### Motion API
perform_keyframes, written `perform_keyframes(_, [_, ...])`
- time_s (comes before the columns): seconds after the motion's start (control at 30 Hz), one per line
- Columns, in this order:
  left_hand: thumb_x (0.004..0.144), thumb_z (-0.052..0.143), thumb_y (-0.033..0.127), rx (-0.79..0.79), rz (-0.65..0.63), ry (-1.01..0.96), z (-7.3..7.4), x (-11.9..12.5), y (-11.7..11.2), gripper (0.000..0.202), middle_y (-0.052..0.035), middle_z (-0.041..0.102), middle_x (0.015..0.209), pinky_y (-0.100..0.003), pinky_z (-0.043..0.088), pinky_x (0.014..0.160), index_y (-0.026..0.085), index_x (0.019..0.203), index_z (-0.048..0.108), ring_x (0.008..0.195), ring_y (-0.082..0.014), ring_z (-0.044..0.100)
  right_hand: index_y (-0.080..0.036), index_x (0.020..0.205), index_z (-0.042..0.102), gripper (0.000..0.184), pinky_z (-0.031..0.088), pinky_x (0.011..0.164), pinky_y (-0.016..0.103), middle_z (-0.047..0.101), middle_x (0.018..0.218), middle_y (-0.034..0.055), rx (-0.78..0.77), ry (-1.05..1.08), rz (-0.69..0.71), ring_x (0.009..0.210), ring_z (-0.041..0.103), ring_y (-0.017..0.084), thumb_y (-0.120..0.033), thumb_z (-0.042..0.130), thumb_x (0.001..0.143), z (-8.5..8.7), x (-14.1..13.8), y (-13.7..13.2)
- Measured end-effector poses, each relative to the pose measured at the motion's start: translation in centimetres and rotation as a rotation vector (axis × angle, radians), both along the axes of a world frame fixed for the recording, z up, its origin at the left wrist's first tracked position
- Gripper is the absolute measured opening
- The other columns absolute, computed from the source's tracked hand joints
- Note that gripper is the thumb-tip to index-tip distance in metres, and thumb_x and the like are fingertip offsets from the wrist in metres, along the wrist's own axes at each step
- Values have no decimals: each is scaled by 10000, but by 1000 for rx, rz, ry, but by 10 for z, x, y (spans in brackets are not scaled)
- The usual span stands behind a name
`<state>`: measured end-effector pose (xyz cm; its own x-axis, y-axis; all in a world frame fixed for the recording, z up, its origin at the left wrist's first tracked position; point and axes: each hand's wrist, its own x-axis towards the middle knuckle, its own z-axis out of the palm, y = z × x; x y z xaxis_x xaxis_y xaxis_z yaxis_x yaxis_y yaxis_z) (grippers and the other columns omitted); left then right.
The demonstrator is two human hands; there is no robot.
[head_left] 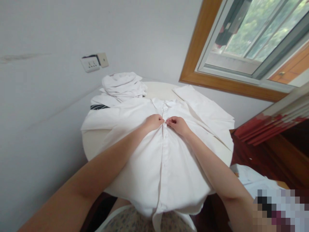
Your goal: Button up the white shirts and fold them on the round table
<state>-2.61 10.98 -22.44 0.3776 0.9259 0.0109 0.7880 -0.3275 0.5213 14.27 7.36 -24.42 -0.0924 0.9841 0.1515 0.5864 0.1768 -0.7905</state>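
Observation:
A white button-up shirt lies face up, its collar toward the wall and its hem hanging over the near edge of a round table. Both of my hands meet at the front placket a little below the collar. My left hand pinches the placket edge from the left. From the right, my right hand pinches the cloth at the same spot, fingertips almost touching the left ones. Any button between the fingers is too small to make out. Lower down, the placket edges lie side by side. The sleeves spread out to both sides.
A pile of white folded clothes sits at the table's back left, with a dark striped cloth under it. Behind are a wall socket and a wood-framed window. A red-and-white curtain hangs right; pale cloth lies lower right.

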Motion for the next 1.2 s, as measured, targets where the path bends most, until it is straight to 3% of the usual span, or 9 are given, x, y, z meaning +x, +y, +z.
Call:
perform_keyframes(0.27, [801,490,255,-17,17,-11,-1,0,2,247,-47,697,781,-223,407,630,149,806,713,744,-164,600,-148,702,686,200,397,552,216,659,635,17,-62,15,-39,559,548,113,-305,585,773,1,-1,2])
perform_keyframes(0.47, [761,505,249,-46,42,-106,-2,-1,3,226,-20,631,653,-225,376,579,131,737,696,663,-150,556,-148,623,648,199,317,423,205,558,463,-21,-193,75,-42,381,439,77,-276,594,765,8,-3,0])
perform_keyframes(0.67, [732,520,236,-117,45,-212,-3,-3,4,179,18,551,576,-219,346,551,136,662,651,606,-126,512,-147,625,605,151,311,380,180,631,570,2,-280,216,-90,361,476,61,-220,615,756,9,-10,-1])
perform_keyframes(0.83, [722,509,264,-132,48,-234,-5,-3,6,195,14,555,580,-234,350,568,144,646,641,616,-135,518,-150,674,591,104,337,378,179,611,585,-10,-261,226,-77,358,491,67,-137,559,772,8,-13,2])
perform_keyframes(1.03, [733,495,289,-92,39,-168,-3,-3,7,240,-2,583,596,-240,356,574,134,675,670,631,-147,536,-166,790,644,144,417,504,202,638,653,-4,-131,-79,-34,428,534,84,-136,508,828,14,-17,-5])
perform_keyframes(1.2, [759,497,270,-15,-20,-29,1,-2,5,244,-33,630,660,-246,354,593,127,737,693,661,-157,551,-176,937,717,222,433,738,224,657,974,86,105,-471,-78,801,612,143,-158,514,848,23,-21,-15])
